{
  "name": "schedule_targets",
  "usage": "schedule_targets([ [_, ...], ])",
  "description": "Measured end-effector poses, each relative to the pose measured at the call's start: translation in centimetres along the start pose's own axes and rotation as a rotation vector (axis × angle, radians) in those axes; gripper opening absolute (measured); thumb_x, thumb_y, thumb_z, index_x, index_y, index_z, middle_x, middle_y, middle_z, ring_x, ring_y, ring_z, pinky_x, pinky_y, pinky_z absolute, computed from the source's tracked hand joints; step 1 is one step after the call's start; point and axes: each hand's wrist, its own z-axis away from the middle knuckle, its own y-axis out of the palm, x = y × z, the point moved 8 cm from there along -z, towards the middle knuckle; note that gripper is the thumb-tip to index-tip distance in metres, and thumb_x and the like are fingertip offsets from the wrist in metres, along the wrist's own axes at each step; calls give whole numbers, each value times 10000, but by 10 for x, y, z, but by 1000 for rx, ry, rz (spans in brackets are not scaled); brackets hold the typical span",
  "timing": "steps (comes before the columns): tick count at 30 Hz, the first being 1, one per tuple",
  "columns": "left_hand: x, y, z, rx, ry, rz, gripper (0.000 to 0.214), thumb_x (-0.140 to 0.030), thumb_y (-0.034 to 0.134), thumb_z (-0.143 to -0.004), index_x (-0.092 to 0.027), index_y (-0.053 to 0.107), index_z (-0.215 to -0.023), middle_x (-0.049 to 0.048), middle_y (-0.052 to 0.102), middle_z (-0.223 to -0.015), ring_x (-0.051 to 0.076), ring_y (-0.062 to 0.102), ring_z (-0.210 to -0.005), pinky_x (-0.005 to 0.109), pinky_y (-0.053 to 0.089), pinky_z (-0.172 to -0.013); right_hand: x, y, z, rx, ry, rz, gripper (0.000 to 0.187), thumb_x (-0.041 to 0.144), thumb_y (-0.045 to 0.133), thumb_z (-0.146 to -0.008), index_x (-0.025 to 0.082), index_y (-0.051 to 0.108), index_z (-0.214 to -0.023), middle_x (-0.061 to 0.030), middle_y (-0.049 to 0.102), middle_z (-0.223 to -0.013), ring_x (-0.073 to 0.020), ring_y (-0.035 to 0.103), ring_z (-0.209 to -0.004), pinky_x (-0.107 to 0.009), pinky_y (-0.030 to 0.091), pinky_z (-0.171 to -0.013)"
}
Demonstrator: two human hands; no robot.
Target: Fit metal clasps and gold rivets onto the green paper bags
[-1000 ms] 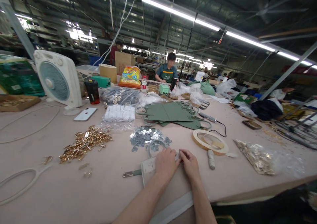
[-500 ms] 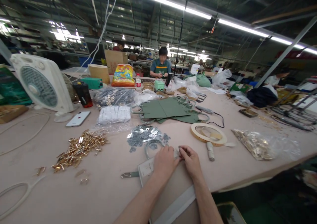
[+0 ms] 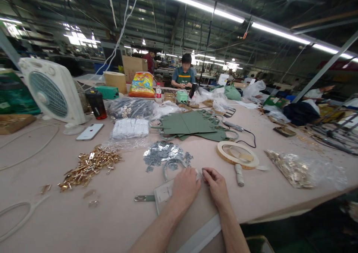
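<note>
A pale grey-beige bag panel [image 3: 192, 223] lies in front of me, with a curved handle loop [image 3: 165, 173] at its far edge. A green strap with a metal end [image 3: 144, 198] sticks out to its left. My left hand [image 3: 186, 186] rests on the panel, fingers curled over its far edge; what they hold there is hidden. My right hand [image 3: 217, 186] is just beside it, thumb and forefinger pinched on something too small to make out. Just beyond the handle is a pile of flat silver metal pieces [image 3: 162, 152].
Gold-coloured metal fittings [image 3: 92, 165] are heaped at left, near a phone [image 3: 90, 132] and a fan [image 3: 50, 91]. Green panels [image 3: 190, 122] lie stacked ahead. A tape roll [image 3: 223, 158] and a bag of metal parts [image 3: 291, 169] are at right. A person [image 3: 184, 76] sits opposite.
My right hand's fingertips have drawn slightly apart from my left hand. My left hand keeps its place on the panel. The camera view has shifted a little.
</note>
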Motion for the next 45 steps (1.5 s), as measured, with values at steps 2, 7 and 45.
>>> schedule_targets([
  [2,-1,0,0,-1,2,-8,159,-323,581,-971,-190,628,-1044,86,684,-1065,287,617,-1055,406,498,-883,1,1,0,12,-5,16,412,552,723,-855,181,769,-1028,-52,724,-835,-201,604,-715,-315,495,-701],
  [7,-1,-1,1,8,-6,-4,169,-330,556,-987,-187,635,-1032,94,696,-1063,291,626,-1047,408,495,-884,3,3,1,35,-15,31,422,568,717,-854,183,782,-1013,-75,751,-880,-219,626,-750,-316,510,-705],
  [45,11,2,2,-45,-15,145,311,-453,668,-907,-190,623,-1067,102,662,-1089,281,609,-1082,385,479,-938,14,15,3,181,-17,58,363,558,726,-851,212,808,-924,-57,777,-924,-260,667,-887,-344,505,-843],
])
